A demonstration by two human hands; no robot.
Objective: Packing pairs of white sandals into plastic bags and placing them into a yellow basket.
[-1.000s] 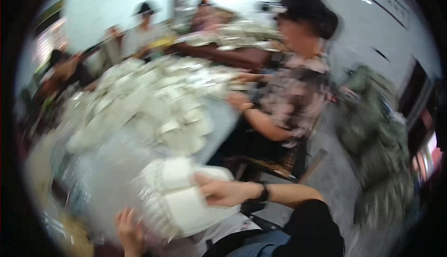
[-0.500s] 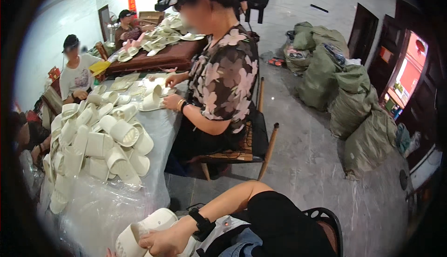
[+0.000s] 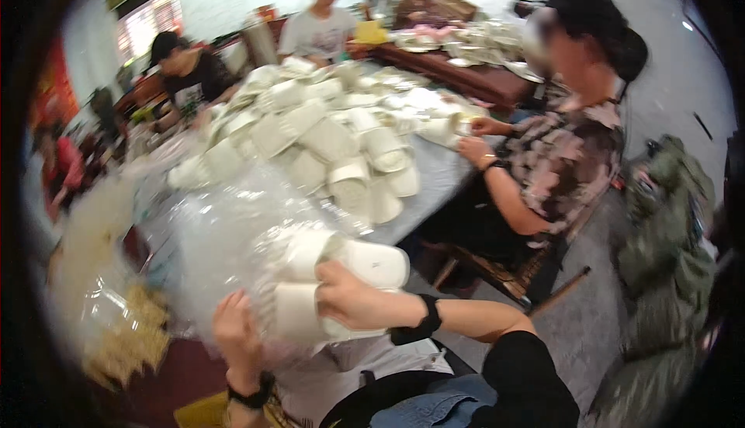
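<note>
A pair of cream slippers (image 3: 380, 263) lies side by side in front of me, toes pointing left. My right hand (image 3: 353, 298) grips the pair, its fingers tucked at the strap openings. To the left of the slippers, my left hand (image 3: 239, 333) is closed, slightly blurred, at the edge of a clear plastic bag (image 3: 225, 222). The bag's crumpled film spreads beyond the toes and seems to reach over their tips; how far is unclear. A big heap of cream slippers (image 3: 322, 141) covers the table behind it.
At the right, a person in a flowered top (image 3: 555, 164) handles a slipper. Other people sit along the far and left sides. More slippers lie on a brown table (image 3: 458, 75). A stack of yellowish pieces (image 3: 128, 335) is at lower left, and green sacks (image 3: 667, 234) stand at right.
My view has swung left, bringing my left hand and the plastic bag into sight. The slippers in my right hand now lie against the bag.
</note>
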